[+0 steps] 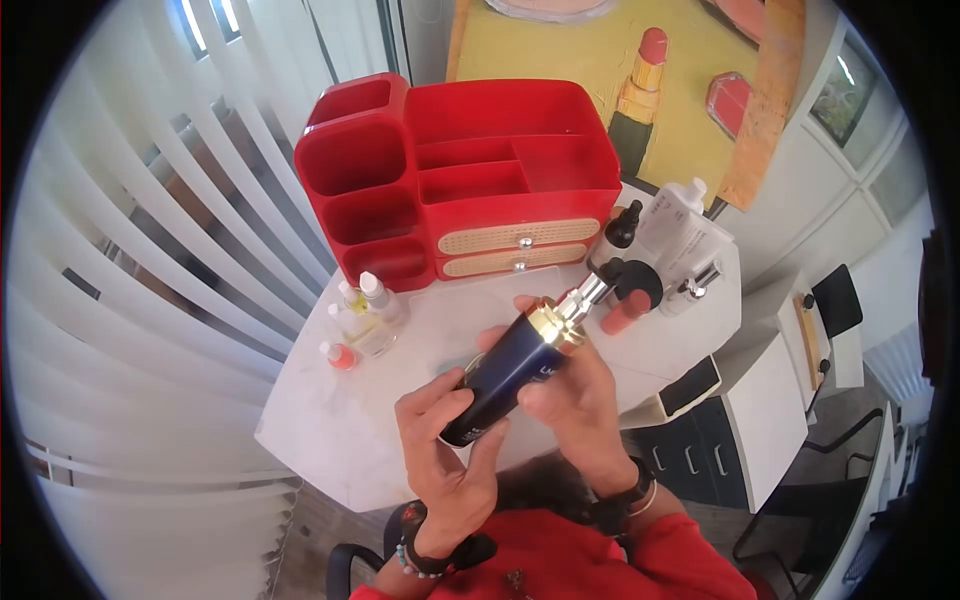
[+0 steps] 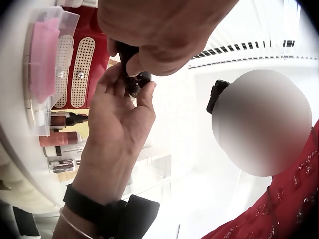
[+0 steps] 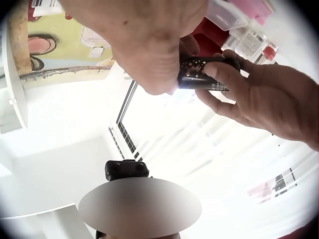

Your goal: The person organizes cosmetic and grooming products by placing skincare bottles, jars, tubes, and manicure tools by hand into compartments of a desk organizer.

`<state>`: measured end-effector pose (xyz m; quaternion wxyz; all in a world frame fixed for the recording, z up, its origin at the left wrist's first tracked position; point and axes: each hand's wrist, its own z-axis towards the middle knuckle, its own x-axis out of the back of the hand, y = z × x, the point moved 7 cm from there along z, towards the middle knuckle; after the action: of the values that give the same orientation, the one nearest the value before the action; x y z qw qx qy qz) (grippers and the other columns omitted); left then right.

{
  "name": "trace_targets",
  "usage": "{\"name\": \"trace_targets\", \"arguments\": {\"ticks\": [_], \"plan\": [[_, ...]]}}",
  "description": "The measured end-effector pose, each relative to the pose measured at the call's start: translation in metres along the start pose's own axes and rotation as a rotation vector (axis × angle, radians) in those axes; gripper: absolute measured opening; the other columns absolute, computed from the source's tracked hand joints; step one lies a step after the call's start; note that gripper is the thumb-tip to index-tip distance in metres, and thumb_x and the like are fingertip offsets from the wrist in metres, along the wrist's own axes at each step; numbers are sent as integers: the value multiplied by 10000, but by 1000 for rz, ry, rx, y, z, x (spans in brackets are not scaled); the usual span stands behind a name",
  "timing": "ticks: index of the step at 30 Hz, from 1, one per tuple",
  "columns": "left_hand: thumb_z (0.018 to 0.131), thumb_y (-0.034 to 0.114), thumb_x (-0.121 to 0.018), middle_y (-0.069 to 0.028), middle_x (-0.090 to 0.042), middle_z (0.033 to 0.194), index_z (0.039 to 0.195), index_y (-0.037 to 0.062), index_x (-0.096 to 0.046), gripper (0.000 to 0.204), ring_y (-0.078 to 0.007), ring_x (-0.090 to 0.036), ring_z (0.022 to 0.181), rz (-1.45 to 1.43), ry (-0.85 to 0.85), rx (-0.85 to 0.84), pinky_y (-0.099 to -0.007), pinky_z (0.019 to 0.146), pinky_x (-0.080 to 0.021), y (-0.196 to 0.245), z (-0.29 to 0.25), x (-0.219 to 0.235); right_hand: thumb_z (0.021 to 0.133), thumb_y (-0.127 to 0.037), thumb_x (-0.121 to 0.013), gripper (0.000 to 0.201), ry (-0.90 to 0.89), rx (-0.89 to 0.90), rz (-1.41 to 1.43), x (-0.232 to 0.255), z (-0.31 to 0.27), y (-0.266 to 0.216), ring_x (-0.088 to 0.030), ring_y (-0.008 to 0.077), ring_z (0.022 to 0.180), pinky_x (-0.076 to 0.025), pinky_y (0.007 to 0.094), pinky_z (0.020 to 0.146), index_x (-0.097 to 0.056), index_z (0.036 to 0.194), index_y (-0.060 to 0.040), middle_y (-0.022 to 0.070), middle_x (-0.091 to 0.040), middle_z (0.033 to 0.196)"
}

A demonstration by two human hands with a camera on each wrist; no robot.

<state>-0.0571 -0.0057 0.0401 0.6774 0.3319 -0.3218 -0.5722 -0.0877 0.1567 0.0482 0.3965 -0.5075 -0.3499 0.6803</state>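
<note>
A person in a red top holds a dark blue bottle (image 1: 510, 368) in both hands, above the near edge of a white bench (image 1: 330, 420). The bottle is tilted, base toward the person, gold collar and silver pump top pointing up and away toward the back of the bench.

Left hand (image 1: 450, 450) grips the bottle's lower end, fingers curled round the base; in the left wrist view the same hand (image 2: 154, 30) fills the top of the frame, wrapped on the dark base. Right hand (image 1: 575, 400) holds the upper body just below the gold collar, thumb on the near side, fingers behind. Both grips are clamped on the bottle. In the right wrist view the bottle (image 3: 204, 74) shows as a dark, patterned shape between the two hands; detail is poor there, so it's prob. the label side.

Behind the bottle stands a red organiser (image 1: 470, 170) w/ open compartments on top and two pale drawers at the front. Left of it, near the bench edge, a cluster of small dropper bottles (image 1: 365, 315), clear w/ white caps, one w/ orange liquid. Right of the organiser, a group of cosmetics (image 1: 670, 250): a white tube, a black dropper, a pink stick. A lipstick painting (image 1: 640, 90) leans behind. White blinds (image 1: 150, 250) on the left.
</note>
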Motion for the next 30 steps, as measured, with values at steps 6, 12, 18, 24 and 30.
{"name": "trace_targets", "arguments": {"ticks": [6,12,18,24,30], "plan": [[822,-136,-885,-236,-620,1437,1324,49,-645,586,-360,-643,1277,87,42,-73,-453,1081,-541,-1,-4,-1,1029,-28,-819,811,0,-1,-30,-1,1,2,-623,312,1465,-515,479,1234,-362,1692,68,173,-591,1542],[828,-145,-863,-247,-598,1473,1376,55,-608,637,-367,-623,1309,93,31,-84,-458,1083,-536,-6,-2,-2,1000,-63,-870,756,-1,-19,-91,-1,12,0,-669,274,1386,-533,464,1215,-443,1615,47,164,-677,1430],[897,-135,-767,-252,-564,1534,1442,32,-562,605,-367,-573,1403,137,7,10,-461,1119,-530,-24,-11,21,921,-44,-939,756,73,399,-577,8,48,-69,-713,222,1267,-594,348,1017,-524,1549,17,145,-716,1425],[934,-95,-780,-262,-620,1466,1417,13,-587,532,-419,-629,1321,308,-49,90,-490,1111,-536,-49,-30,36,907,-135,-923,633,215,740,-904,-24,175,-139,-754,336,1156,-580,426,1018,-571,1405,37,203,-762,1232],[959,-69,-756,-249,-636,1442,1334,14,-640,401,-416,-645,1307,303,-39,111,-490,1116,-524,-53,-30,42,912,-141,-903,551,150,505,-1084,-11,295,-86,-742,423,1133,-579,482,1000,-590,1332,30,266,-747,1212]]}}
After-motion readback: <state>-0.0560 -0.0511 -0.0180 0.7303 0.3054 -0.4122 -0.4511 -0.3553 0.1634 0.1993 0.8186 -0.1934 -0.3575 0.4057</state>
